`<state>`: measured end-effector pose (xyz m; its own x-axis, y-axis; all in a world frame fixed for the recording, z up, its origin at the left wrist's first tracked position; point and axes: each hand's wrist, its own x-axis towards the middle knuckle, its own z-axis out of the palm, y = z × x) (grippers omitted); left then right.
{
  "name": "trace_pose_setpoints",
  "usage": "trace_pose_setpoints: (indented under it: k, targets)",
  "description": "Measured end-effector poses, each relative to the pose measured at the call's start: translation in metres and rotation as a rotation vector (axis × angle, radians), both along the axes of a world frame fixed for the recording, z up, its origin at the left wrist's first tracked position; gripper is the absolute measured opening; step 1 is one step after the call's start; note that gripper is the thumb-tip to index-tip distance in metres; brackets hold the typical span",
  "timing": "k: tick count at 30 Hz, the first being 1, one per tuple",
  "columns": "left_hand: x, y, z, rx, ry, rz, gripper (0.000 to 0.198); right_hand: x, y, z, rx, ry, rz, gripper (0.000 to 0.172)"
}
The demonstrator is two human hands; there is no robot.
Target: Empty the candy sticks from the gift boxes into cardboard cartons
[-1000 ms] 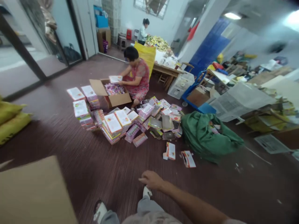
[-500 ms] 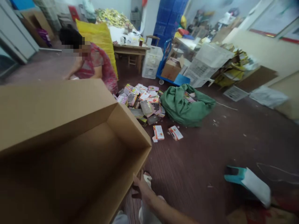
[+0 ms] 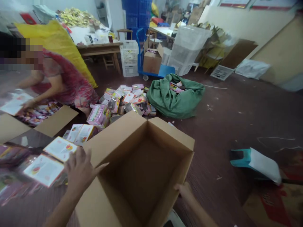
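Note:
An open cardboard box (image 3: 144, 176) with its flaps folded out stands tilted in front of me, and its inside is bare. My right hand (image 3: 184, 190) grips the box's right edge, thumb on the rim and the other fingers mostly hidden. At the left corner, my left hand (image 3: 80, 168) has its fingers spread, with the thumb reaching over the box edge; whether it presses on the cardboard I cannot tell. Just beyond those fingers lie white-and-orange printed packs (image 3: 44, 168), beside a blurred heap of pink packs (image 3: 16, 176).
At left, a co-worker in a red patterned top (image 3: 63, 75) bends over a filled carton (image 3: 56, 119). Ahead lie a pile of packs (image 3: 129, 97) and a green sack (image 3: 175, 97). Behind stands a blue trolley (image 3: 165, 72). A teal-and-white stool (image 3: 262, 164) is at right.
The box has swung right and lower, so more of its inside shows. My left hand has come into view at its left corner. The view has turned left and down.

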<state>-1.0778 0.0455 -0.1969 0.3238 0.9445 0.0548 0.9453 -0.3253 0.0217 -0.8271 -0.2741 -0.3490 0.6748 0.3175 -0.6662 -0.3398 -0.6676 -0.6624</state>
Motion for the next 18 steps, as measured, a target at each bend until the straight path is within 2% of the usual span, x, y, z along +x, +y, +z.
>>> trace_pose_setpoints:
  k: [1,3,4,6,9,12,15,18]
  targets:
    - [0.014,0.018,-0.011,-0.107,0.105,-0.029,0.103,0.015,-0.003,-0.002,0.005,0.066,-0.036,0.033]
    - [0.029,0.046,-0.042,-0.375,0.246,-0.093,0.113,0.041,-0.004,-0.008,0.011,0.189,-0.071,0.035]
    - [0.029,0.054,-0.060,-0.491,0.272,-0.118,0.116,0.050,-0.001,-0.014,0.009,0.229,-0.070,0.035]
    - [0.019,0.059,-0.096,-0.616,0.321,-0.158,0.115,0.062,0.007,-0.030,-0.017,0.291,-0.045,0.030]
    - [-0.008,0.049,-0.135,-0.668,0.466,-0.117,0.085,0.068,0.024,-0.060,-0.044,0.369,-0.017,0.027]
    - [-0.013,0.038,-0.157,-0.698,0.460,-0.071,0.051,0.077,0.047,-0.094,-0.041,0.354,0.025,0.027]
    - [0.024,0.031,-0.176,-0.713,0.344,-0.070,0.039,0.107,0.066,-0.132,-0.074,0.244,0.058,0.025]
    - [0.087,0.031,-0.208,-0.643,0.279,-0.105,0.032,0.160,0.076,-0.174,-0.087,0.083,0.062,0.025]
